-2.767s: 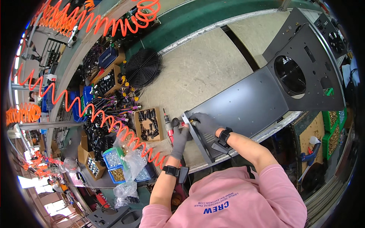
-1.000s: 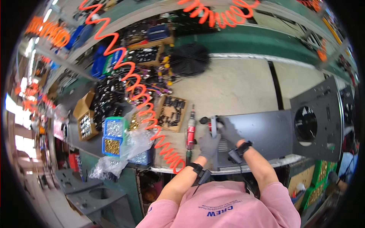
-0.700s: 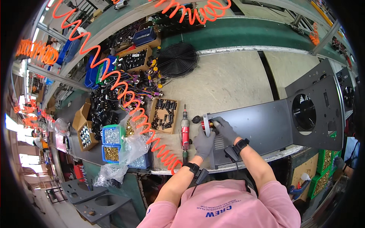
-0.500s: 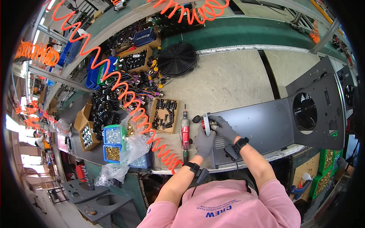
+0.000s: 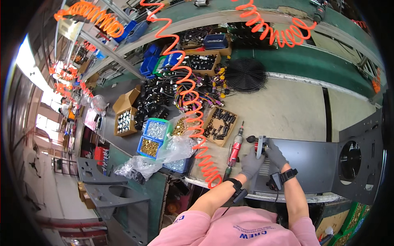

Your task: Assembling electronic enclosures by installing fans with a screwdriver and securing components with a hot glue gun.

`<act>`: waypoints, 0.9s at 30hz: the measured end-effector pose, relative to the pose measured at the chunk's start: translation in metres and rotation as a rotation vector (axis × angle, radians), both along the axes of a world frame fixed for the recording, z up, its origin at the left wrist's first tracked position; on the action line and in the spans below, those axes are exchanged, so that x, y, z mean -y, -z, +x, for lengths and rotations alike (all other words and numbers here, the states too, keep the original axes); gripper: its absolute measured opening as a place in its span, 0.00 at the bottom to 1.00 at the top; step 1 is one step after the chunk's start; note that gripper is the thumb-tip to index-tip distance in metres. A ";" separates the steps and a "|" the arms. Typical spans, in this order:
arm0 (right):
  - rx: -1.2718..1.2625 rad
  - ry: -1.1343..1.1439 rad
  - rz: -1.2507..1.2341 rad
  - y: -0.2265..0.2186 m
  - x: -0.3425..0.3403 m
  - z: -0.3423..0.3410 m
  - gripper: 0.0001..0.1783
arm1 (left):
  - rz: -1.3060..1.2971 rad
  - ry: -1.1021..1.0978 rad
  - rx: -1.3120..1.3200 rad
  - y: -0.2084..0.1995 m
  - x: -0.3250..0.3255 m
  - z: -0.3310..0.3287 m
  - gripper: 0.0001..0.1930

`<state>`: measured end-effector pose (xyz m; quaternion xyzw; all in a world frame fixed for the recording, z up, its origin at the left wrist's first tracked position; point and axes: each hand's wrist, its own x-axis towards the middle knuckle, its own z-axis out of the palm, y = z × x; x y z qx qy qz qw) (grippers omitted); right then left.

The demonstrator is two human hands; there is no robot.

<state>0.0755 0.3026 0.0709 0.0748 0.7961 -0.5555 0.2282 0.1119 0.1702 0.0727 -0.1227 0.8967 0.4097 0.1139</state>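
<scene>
Both my hands wear grey gloves and meet at the left end of a dark grey metal panel [image 5: 312, 164] with a round hole, lying on the workbench. My left hand [image 5: 251, 162] grips the panel's upturned left edge. My right hand [image 5: 274, 152] pinches a small dark and red part [image 5: 255, 142] against that edge. A red pneumatic screwdriver [image 5: 234, 151] lies on the bench just left of my left hand, joined to an orange coiled hose [image 5: 193, 106].
A wooden tray of black parts [image 5: 219, 121], blue bins of screws [image 5: 152, 137], clear plastic bags [image 5: 176, 145], a black fan [image 5: 246, 74], cardboard boxes [image 5: 125, 115] and wire bundles [image 5: 197, 88] crowd the bench's left and back. Grey metal frames [image 5: 111, 188] stand on the floor at the left.
The view has shifted a little; my hands stay at the panel's left edge, working the small part there. The screwdriver lies where it was.
</scene>
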 end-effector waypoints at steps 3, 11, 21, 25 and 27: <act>-0.155 -0.158 0.037 0.001 -0.003 -0.002 0.23 | -0.039 0.013 -0.007 0.002 0.003 0.002 0.26; -0.316 0.058 -0.138 0.035 -0.002 0.010 0.20 | -0.025 0.044 0.032 -0.005 -0.001 0.000 0.30; -0.264 0.203 -0.237 0.031 0.006 0.010 0.14 | -0.102 0.010 -0.097 0.005 0.001 -0.001 0.23; -0.340 0.166 -0.084 0.030 0.007 0.015 0.13 | -0.078 0.016 -0.120 0.008 0.000 0.001 0.22; -0.336 0.178 -0.090 0.032 0.008 0.016 0.14 | -0.057 0.018 -0.137 0.011 0.001 0.002 0.22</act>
